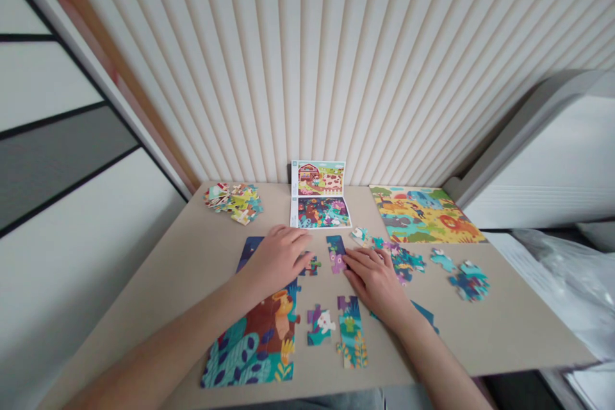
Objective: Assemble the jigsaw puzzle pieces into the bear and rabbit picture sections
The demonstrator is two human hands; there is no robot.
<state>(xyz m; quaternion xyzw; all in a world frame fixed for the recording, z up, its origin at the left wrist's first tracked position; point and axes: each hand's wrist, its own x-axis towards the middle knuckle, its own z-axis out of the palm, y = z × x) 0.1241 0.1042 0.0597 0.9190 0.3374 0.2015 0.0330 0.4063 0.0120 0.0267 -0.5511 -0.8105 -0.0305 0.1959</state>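
Note:
My left hand [283, 253] lies over the upper right part of a partly joined jigsaw [257, 339] with a brown bear. Its fingers reach right, loosely apart, and the thumb is beside a small puzzle piece [313, 266], partly hidden. My right hand [377, 278] rests with fingers stretched out, its fingertips at the right edge of a blue and purple joined strip of pieces [336, 253]. Below, between the hands, are a piece with a white animal [319, 325] and a joined strip with a green frog [352, 333]. Another dark blue piece [425, 316] shows partly behind my right forearm.
A folded picture card [321, 195] stands against the pleated wall. At the back left is a pile of pieces [235, 202]; more pieces [406, 261] and a round cluster [471, 280] lie right. A jungle animal puzzle [427, 214] is at the back right.

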